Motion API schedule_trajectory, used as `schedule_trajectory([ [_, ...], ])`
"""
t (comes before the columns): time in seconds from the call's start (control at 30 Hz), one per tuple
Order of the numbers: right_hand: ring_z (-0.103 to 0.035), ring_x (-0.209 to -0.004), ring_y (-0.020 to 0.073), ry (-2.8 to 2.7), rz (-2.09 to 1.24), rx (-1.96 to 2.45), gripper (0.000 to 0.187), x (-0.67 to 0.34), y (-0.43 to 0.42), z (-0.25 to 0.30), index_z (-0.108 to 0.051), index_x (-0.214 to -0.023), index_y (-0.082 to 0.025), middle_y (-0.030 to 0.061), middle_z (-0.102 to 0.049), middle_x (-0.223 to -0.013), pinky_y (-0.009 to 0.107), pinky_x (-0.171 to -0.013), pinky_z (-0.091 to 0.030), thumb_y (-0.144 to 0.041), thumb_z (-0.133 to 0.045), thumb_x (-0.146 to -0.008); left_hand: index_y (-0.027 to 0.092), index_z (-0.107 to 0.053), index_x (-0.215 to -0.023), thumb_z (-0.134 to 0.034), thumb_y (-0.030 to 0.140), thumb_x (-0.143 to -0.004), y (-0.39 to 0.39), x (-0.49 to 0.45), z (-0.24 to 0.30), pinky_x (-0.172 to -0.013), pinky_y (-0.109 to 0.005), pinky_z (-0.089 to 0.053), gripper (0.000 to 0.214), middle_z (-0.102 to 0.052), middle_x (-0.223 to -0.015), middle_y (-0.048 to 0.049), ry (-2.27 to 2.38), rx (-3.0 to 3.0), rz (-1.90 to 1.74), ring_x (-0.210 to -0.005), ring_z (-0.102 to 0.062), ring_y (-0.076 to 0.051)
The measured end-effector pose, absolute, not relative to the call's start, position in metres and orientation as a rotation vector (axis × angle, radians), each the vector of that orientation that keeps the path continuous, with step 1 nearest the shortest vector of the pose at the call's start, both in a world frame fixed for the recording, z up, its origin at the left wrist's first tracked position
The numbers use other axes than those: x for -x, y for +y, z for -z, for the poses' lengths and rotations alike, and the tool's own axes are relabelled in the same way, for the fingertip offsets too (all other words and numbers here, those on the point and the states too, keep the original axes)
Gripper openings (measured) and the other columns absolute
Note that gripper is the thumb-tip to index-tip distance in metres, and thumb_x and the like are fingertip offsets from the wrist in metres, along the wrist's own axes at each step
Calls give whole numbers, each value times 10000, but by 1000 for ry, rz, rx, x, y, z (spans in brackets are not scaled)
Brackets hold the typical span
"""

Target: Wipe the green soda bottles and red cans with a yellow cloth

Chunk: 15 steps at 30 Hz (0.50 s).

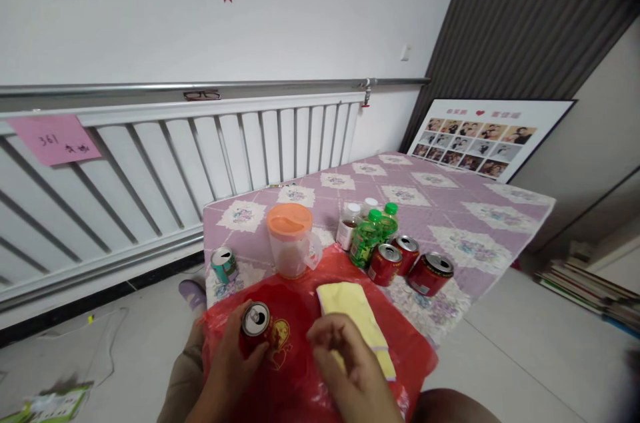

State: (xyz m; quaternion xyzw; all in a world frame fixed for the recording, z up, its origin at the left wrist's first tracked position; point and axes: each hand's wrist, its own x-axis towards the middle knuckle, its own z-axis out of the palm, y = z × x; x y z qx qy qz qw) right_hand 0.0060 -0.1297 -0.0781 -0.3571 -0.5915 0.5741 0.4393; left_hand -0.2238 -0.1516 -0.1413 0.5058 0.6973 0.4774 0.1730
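My left hand (234, 358) is closed around an opened drink can (256, 318), its silver top facing up. Most of the can's dark side is hidden by my fingers and the angle. Over the folded yellow cloth (350, 303), my right hand (347, 363) has loosely curled fingers, apart from the thumb, and nothing shows in it. Whether it touches the cloth I cannot tell. Both hands are above a red plastic bag (295, 370) with a gold print, spread flat at the table's near end.
A clear pitcher (291, 253) with an orange lid stands behind the bag, a teal can (225, 266) to its left. Several bottles, including a green-capped bottle (365, 240), and red cans, one a wide can (431, 274), stand to the right on the patterned tablecloth (425, 210). A radiator (225, 150) lines the wall.
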Motion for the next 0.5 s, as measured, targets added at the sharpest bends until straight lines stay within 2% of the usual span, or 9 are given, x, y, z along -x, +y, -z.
schedule_trajectory([
  [0.13, -584, -1092, 323, -1686, -726, 1358, 322, -19, -77, 75, -610, -1070, -254, 106, -666, -1128, 495, -967, -451, -448, -570, -816, 197, -529, -1247, -650, 269, -701, -150, 223, 141, -1073, -552, -457, 564, -650, -1285, -117, 1974, -1477, -1364, -1230, -599, -334],
  [0.23, -535, -1197, 345, -1885, -498, 1564, 443, -27, -61, 89, -594, -1220, -179, 159, -620, -1266, 511, -1034, -410, -392, -500, -843, 196, -533, -1249, -646, 262, -697, -150, 224, 141, -1075, -532, -463, 567, -648, -1290, -110, 1972, -1480, -1360, -1235, -597, -323],
  [0.3, -454, -1307, 361, -1998, -405, 1744, 527, -24, -57, 98, -541, -1342, -159, 169, -541, -1400, 531, -1057, -388, -363, -498, -858, 188, -532, -1257, -651, 265, -699, -150, 225, 140, -1071, -527, -467, 576, -642, -1297, -117, 1967, -1484, -1352, -1238, -594, -323],
  [0.43, -223, -1466, 388, -2165, -425, 2061, 689, -12, -54, 109, -393, -1493, -247, 124, -287, -1608, 612, -1053, -357, -405, -579, -849, 172, -533, -1264, -667, 263, -693, -150, 225, 140, -1072, -535, -461, 593, -630, -1307, -135, 1955, -1472, -1363, -1240, -588, -330],
  [0.5, -166, -1482, 398, -2210, -457, 2134, 746, -9, -52, 115, -364, -1509, -276, 108, -216, -1636, 636, -1054, -339, -414, -624, -823, 173, -535, -1267, -663, 241, -682, -150, 225, 140, -1077, -537, -454, 602, -627, -1312, -136, 1958, -1456, -1370, -1242, -585, -331],
])
